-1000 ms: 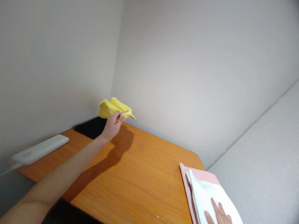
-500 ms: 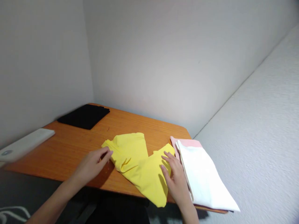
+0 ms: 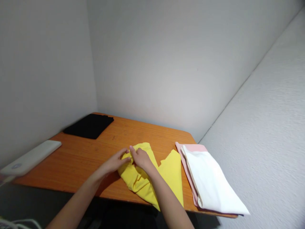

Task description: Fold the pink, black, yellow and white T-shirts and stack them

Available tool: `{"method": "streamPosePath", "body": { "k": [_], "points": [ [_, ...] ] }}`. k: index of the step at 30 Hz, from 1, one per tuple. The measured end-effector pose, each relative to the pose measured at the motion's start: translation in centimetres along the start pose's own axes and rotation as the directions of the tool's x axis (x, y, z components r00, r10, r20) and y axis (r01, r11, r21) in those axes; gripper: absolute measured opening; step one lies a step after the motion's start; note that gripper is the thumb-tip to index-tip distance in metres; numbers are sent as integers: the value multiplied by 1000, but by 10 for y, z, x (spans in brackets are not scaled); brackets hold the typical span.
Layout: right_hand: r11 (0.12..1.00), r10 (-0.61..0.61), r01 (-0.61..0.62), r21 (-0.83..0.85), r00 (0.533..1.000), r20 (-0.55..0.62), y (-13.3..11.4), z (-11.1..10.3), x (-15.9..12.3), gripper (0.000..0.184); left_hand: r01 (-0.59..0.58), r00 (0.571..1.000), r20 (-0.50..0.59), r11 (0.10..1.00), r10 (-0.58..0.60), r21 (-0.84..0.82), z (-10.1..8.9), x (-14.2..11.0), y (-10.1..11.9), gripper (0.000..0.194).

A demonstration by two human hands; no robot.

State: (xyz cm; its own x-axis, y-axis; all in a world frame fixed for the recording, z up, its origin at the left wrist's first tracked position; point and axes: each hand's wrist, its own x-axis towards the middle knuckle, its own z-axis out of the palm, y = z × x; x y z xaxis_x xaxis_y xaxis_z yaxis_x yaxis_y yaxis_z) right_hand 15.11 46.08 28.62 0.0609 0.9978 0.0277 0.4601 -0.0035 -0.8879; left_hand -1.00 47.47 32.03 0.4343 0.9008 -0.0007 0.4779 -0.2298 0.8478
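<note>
A yellow cloth (image 3: 169, 173) lies crumpled on the orange wooden table (image 3: 78, 156), its lower corner hanging over the near edge. My left hand (image 3: 117, 160) and my right hand (image 3: 140, 157) meet at the cloth's upper left part. Both hands have their fingers pinched on a fold of the yellow fabric there. My right forearm crosses over the middle of the cloth.
A folded white cloth (image 3: 212, 183) lies on a pink one (image 3: 193, 148) at the table's right end. A folded black cloth (image 3: 89, 125) sits at the far left corner. A flat white device (image 3: 30, 157) rests at the left edge. Grey walls close in behind.
The yellow cloth came down from the air onto the table. My right hand moved left from the cloth's right side, and both hands now pinch its upper left fold.
</note>
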Motion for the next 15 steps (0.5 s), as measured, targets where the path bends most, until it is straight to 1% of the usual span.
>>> {"method": "streamPosePath", "body": {
  "k": [1,2,3,5,7,8,9,11,13,15],
  "points": [
    [999,8,-8,43,1000,-7,4,3,-2,45,-20,1000,22,999,21,-25,3,-7,-1,41],
    [996,-1,3,86,1000,-21,7,5,-6,40,-21,1000,17,998,22,-61,4,-13,-1,41],
    [992,-27,32,124,999,-36,10,6,-12,35,-3,1000,-10,994,2,-105,5,-18,-1,43],
    [976,-105,113,185,993,-51,12,5,-26,30,63,992,-91,977,-83,-205,5,-25,1,48],
    [956,-192,198,218,980,-45,8,0,-43,27,99,982,-127,958,-138,-270,7,-28,6,51],
    [947,-227,229,227,973,-34,5,-3,-51,25,93,983,-125,958,-131,-271,9,-29,10,53],
    [939,-254,253,235,967,-25,1,-7,-60,24,67,988,-119,965,-100,-253,10,-31,14,53],
    [923,-287,283,262,958,-25,-7,-15,-75,23,-12,993,-116,977,-13,-213,12,-37,25,49],
    [901,-296,299,314,953,-58,-13,-25,-91,21,-72,991,-129,973,45,-218,11,-47,37,41],
    [877,-290,317,362,949,-127,-17,-42,-109,19,-87,986,-161,964,47,-250,3,-61,52,39]
  ]
}}
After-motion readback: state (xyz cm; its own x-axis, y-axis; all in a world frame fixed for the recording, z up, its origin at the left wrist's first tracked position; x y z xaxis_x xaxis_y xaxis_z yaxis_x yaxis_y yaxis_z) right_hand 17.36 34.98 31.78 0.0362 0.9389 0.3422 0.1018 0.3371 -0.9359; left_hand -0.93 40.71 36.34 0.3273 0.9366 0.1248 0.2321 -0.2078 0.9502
